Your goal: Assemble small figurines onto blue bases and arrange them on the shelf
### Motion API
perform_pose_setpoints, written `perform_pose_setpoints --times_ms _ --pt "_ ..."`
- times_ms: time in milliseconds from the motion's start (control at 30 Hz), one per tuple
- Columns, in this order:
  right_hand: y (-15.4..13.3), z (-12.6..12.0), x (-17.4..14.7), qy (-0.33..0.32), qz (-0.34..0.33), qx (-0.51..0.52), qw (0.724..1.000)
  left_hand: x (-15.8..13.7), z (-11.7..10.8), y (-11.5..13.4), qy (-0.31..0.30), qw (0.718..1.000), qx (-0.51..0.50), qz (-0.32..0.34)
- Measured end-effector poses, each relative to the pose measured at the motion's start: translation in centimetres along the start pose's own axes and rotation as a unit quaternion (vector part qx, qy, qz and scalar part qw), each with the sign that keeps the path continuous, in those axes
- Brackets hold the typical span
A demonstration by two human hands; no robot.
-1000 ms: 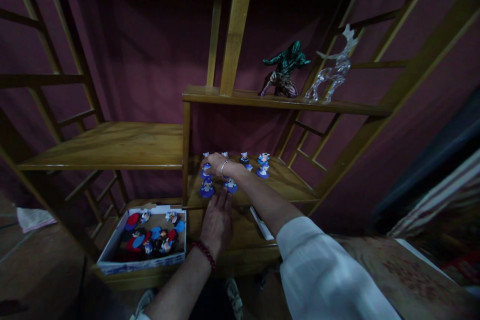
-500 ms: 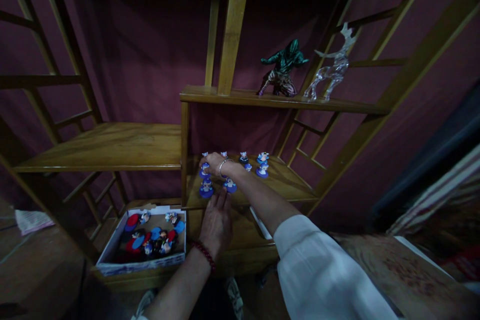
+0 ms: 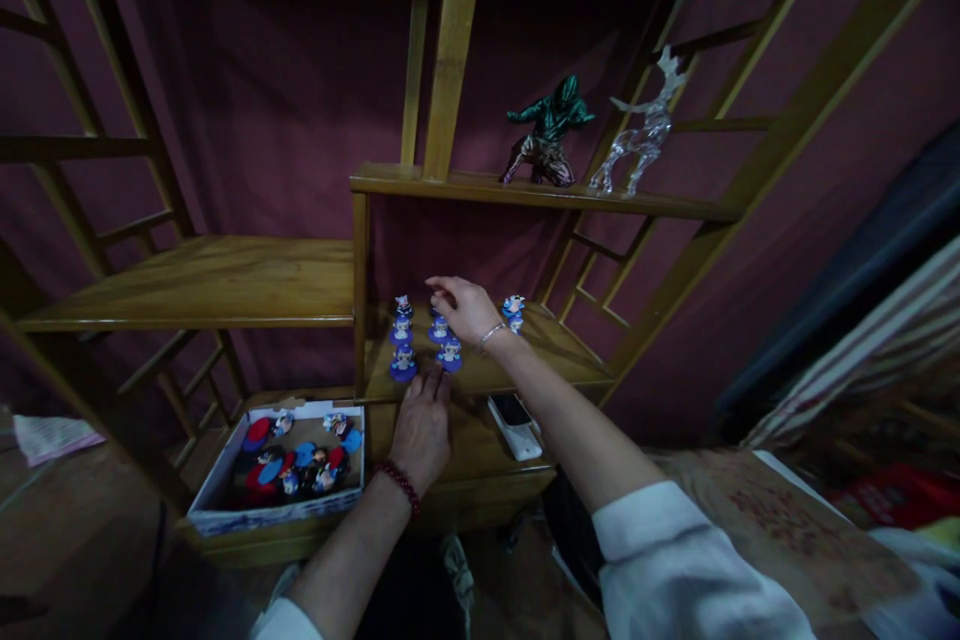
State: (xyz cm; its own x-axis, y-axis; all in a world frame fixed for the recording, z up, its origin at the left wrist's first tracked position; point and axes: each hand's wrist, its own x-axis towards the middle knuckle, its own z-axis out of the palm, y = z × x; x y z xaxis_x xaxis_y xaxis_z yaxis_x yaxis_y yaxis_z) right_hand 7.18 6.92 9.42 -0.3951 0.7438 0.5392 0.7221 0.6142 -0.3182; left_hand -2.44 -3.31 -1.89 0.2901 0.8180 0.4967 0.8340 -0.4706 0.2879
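One open, shallow cardboard box with pale walls (image 3: 247,518) stands at lower left, holding a jumble of small figurines with red or blue round bases (image 3: 322,472). To its right, on a brown wooden shelf (image 3: 379,375), a column of three small purple-and-white figurines (image 3: 403,360) stands upright, one behind another. The left hand (image 3: 421,425), with a dark red beaded bracelet (image 3: 397,483) at its wrist, lies back upward at the shelf's front edge, its fingers extended and close together; whether it has hold of anything cannot be told. Just beyond its fingertips begins a second column of figurines (image 3: 449,352), the rearmost partly hidden. The right hand (image 3: 466,308), with a thin silver-coloured bracelet (image 3: 492,332), hovers above the rear of this column, fingers loosely curved, a gap between index finger and thumb, nothing visible in its grasp. Beyond it stand two further figurines (image 3: 514,306), one behind the other. Below lies a white rectangular object with a dark top (image 3: 517,428). On the upper shelf (image 3: 472,186) are a metallic green-and-bronze kneeling statuette (image 3: 551,135) and, rightmost, a clear deer figure (image 3: 641,138)
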Motion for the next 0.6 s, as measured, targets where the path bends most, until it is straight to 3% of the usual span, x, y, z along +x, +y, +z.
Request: perform_pose_setpoints --times_ms 100,300,600 --pt "0.9 -0.7 -2.6 0.062 0.067 0.057 0.994 -0.1 -0.1 0.1 0.012 1.000 -0.001 0.004" --pt "2.6 0.6 -6.9 0.088 0.154 0.098 0.979 -0.1 0.1 0.3 0.041 0.999 0.001 0.008" --pt "3.5 3.1 -9.2 0.002 0.176 0.067 0.982 -0.1 0.0 0.7 0.031 0.999 0.032 0.001"
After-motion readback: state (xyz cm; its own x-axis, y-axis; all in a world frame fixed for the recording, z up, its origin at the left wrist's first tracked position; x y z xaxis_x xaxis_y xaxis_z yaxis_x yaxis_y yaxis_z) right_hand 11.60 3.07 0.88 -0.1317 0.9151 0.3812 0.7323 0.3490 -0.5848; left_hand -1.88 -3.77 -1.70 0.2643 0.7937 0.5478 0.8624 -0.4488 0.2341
